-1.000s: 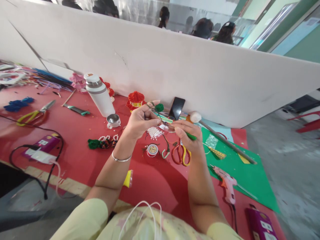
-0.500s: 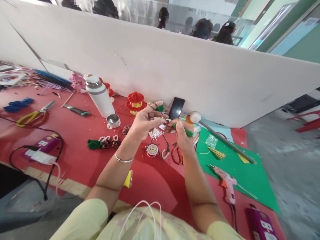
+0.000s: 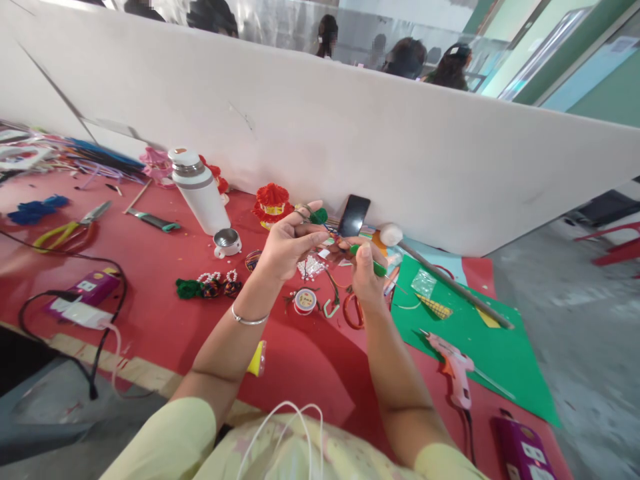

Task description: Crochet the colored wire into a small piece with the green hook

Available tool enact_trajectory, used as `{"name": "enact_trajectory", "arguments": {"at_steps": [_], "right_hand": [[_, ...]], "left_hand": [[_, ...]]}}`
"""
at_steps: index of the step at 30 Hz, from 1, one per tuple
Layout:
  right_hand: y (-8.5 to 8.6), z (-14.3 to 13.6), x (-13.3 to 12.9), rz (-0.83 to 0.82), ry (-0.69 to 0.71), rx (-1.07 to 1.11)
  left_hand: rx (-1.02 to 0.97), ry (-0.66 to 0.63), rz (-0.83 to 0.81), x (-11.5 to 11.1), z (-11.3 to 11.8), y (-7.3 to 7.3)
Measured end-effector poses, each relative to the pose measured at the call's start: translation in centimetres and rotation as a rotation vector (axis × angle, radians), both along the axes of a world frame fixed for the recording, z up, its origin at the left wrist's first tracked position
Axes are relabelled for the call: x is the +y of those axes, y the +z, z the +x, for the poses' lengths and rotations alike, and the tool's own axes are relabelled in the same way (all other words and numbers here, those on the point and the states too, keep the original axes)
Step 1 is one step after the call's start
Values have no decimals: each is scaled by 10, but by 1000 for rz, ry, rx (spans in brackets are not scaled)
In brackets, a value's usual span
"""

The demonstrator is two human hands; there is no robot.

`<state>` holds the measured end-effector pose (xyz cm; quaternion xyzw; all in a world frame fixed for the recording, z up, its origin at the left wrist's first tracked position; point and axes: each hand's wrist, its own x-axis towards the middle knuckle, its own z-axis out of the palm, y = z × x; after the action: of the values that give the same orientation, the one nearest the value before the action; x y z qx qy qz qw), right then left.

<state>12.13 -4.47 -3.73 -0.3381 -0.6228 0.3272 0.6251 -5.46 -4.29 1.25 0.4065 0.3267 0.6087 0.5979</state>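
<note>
Green yarn [image 3: 319, 216] is looped over the raised fingers of my left hand [image 3: 286, 250]. Its thumb and forefinger are pinched together on dark yarn work, too small to make out. Close beside it, my right hand [image 3: 369, 270] is closed round a green-handled tool [image 3: 379, 269]; a thin shaft points down to the right. The fingertips of both hands nearly meet above the red table [image 3: 310, 360]. Below them lie white beads [image 3: 312, 267], a small spool [image 3: 305, 301] and red-handled scissors [image 3: 353, 312].
A white flask [image 3: 203, 200] and its cup [image 3: 227, 242] stand left of my hands, near a red ornament [image 3: 273, 201]. A phone [image 3: 355, 215] leans against the white partition [image 3: 320, 133]. A pink glue gun [image 3: 454, 367] lies at the right, partly on green sheet [image 3: 505, 360].
The green yarn shows more fully beside my left fingers, and those fingers have shifted slightly. In my right hand, the green-handled tool has tilted a little. The other things lie as before.
</note>
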Motion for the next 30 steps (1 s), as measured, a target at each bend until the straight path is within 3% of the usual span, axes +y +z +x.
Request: {"name": "enact_trajectory", "arguments": {"at_steps": [7,13,25,30], "right_hand": [[-11,2,5,-30,-7,15],[-9,2,5,-29,41,22],[-5,5,6,-9,42,5],[-4,3,5,-28,55,41]], "left_hand": [[-50,-60,-27,1,-4,0],[-115,-144,-69,5,-5,-2],[-8,-22,-10,2,-5,-1],[0,-27,-14,2,-6,-1]]}}
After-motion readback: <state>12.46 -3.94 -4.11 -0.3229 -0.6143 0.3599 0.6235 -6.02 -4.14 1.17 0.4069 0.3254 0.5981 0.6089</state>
